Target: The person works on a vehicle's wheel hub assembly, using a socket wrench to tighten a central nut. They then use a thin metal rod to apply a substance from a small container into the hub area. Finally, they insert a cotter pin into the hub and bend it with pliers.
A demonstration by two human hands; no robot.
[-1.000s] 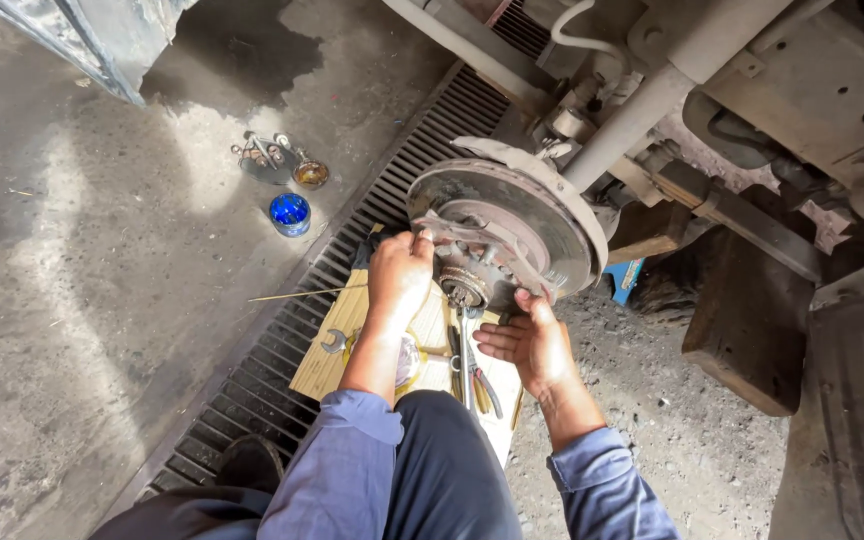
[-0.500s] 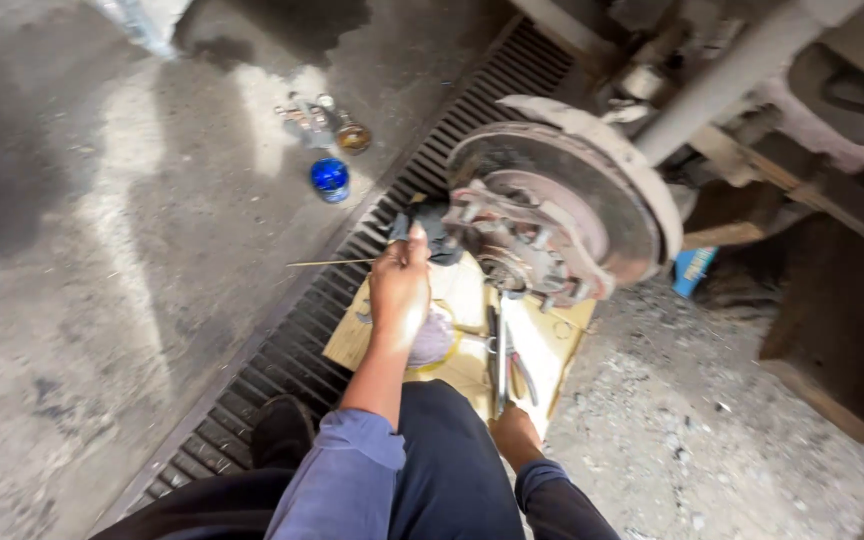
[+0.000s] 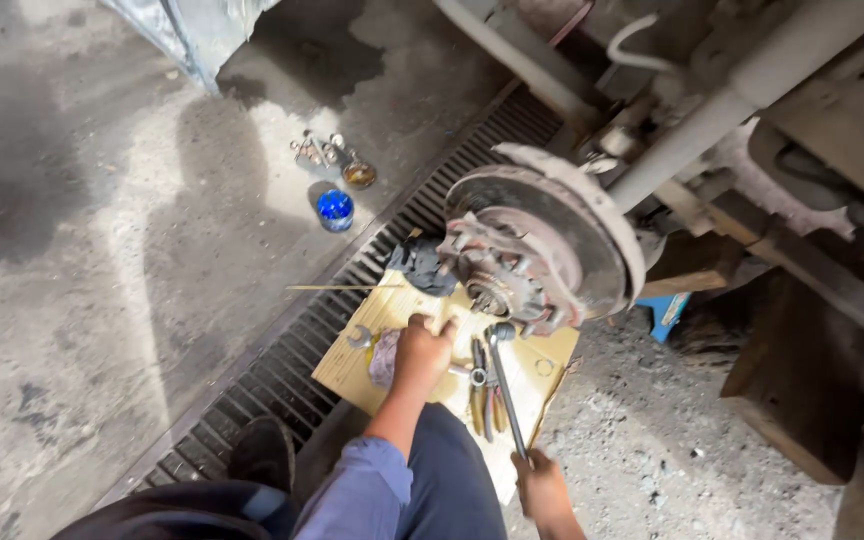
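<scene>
- Wheel is already off: the bare hub (image 3: 542, 255) with its studs and rusty drum stands exposed above a wooden board (image 3: 352, 365).
- Right hand (image 3: 544, 490) is clamped around the handle end of a long ratchet wrench (image 3: 505, 385), whose socket head lies just below the hub, not on any nut.
- Left hand (image 3: 422, 350) rests on the board, fingers curled beside a rag (image 3: 384, 357); whether it grips anything, I cannot tell.
- Pliers (image 3: 480, 385) lie loose between the hands.
</scene>
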